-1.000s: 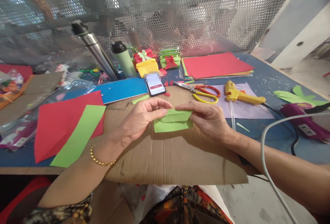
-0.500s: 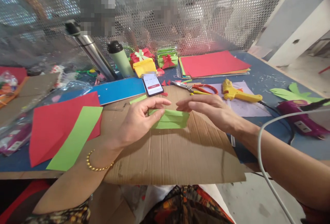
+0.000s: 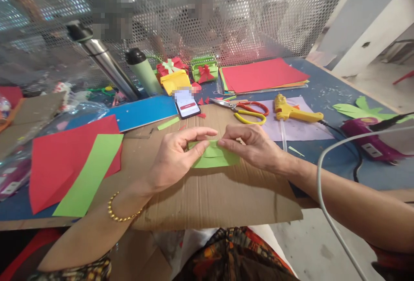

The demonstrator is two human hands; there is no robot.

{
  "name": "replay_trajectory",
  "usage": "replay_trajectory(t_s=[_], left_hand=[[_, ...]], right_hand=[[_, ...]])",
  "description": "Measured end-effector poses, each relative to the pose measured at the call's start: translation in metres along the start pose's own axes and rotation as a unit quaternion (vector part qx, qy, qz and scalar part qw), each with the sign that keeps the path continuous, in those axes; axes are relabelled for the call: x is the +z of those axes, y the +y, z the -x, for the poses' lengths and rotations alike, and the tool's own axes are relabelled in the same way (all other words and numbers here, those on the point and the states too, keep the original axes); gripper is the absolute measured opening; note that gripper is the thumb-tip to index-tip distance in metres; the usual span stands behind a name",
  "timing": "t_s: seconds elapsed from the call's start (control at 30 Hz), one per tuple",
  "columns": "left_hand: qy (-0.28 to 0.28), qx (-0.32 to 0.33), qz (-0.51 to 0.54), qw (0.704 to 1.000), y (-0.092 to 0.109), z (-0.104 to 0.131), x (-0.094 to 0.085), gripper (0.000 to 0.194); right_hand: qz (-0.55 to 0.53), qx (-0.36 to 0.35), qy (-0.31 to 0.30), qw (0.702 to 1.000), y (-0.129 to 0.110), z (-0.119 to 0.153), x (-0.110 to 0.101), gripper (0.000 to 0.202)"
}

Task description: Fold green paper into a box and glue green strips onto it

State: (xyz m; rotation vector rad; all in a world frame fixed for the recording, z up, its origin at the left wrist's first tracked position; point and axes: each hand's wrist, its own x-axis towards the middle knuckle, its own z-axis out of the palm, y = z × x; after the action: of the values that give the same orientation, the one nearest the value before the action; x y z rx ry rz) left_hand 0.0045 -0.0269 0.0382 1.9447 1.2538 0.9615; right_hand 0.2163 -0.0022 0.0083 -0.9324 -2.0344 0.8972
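A folded piece of green paper (image 3: 217, 158) is held over the brown cardboard (image 3: 194, 199) in front of me. My left hand (image 3: 176, 154) pinches its upper left part between thumb and fingers. On its upper right edge, my right hand (image 3: 250, 145) is closed, thumb against bent index finger. Some creases run across the paper, and its back side is hidden by my fingers. Beyond my hands lie red-and-yellow-handled scissors (image 3: 250, 110) and a phone (image 3: 187, 105).
To the right, a yellow glue gun (image 3: 296, 112) rests on pale purple paper (image 3: 299, 131), near a purple power strip (image 3: 368, 138) and a white cable (image 3: 320, 177). Red paper (image 3: 61, 156) and a green strip (image 3: 92, 175) lie left. Bottles (image 3: 145, 72) stand behind.
My right hand has closed onto the green paper's upper edge; its fingers were stretched out above it before. My left hand keeps its hold. The whole view has shifted slightly.
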Motion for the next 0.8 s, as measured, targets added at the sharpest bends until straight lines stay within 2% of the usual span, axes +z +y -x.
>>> replay_trajectory(t_s=[0.17, 0.3, 0.43, 0.6, 0.7, 0.8], left_hand=[[0.011, -0.001, 0.005, 1.0, -0.002, 0.0, -0.004, 0.026], [0.041, 0.006, -0.015, 0.999, -0.005, -0.002, -0.007, 0.027], [0.043, 0.01, -0.031, 0.999, -0.006, -0.002, -0.007, 0.027], [0.03, 0.002, -0.023, 0.999, -0.007, -0.004, -0.006, 0.029], [0.019, -0.002, -0.011, 1.0, -0.006, -0.006, -0.008, 0.032], [0.026, 0.001, -0.004, 1.0, -0.006, -0.007, -0.008, 0.033]], right_hand=[[-0.054, 0.064, -0.032, 0.996, 0.003, -0.003, -0.015, 0.066], [-0.049, 0.065, -0.027, 0.996, 0.008, -0.007, -0.024, 0.077], [0.008, 0.049, -0.049, 0.998, 0.007, -0.008, -0.018, 0.068], [-0.007, 0.042, -0.048, 0.998, 0.004, -0.006, -0.011, 0.062], [-0.001, 0.031, -0.038, 0.999, 0.003, -0.005, -0.012, 0.061], [-0.005, 0.031, -0.054, 0.998, 0.003, -0.006, -0.015, 0.063]])
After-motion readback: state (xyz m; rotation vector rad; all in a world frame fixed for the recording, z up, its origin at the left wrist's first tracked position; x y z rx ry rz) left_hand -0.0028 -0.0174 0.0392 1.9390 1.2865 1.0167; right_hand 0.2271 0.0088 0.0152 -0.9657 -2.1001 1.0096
